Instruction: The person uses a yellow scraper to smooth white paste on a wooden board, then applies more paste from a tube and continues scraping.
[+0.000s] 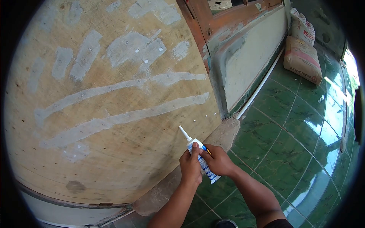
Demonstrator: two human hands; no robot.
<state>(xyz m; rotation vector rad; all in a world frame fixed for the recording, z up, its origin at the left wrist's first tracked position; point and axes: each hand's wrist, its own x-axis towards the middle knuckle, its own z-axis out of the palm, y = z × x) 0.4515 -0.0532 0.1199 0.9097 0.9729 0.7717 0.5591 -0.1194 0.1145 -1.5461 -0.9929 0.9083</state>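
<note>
Broadly, the wooden panel (pixel 125 163) fills the left side. Near its lower edge, left hand (pixel 190 165) and right hand (pixel 219 160) have fingers clamped on the squeeze tube (pixel 207 170), probably to steady its white nozzle (pixel 185 133), directed toward the panel.

In my head view, a panel (pixel 125 163) occupies the left side. Two long strips (pixel 114 120) lie across it, one above the other; shorter patches (pixel 86 53) lie above them. At lower centre, a tube (pixel 205 169) sits between the left grip (pixel 190 165) and the right grip (pixel 218 161), its nozzle (pixel 185 133) in front of the panel. Right of the panel I locate a frame (pixel 231 23), then a wall (pixel 260 57). A pipe (pixel 262 85) follows the wall's base, beside the floor (pixel 279 146). At upper right, a sack (pixel 303 59) rests on the floor; another bag (pixel 303 28) is directly behind.
</note>
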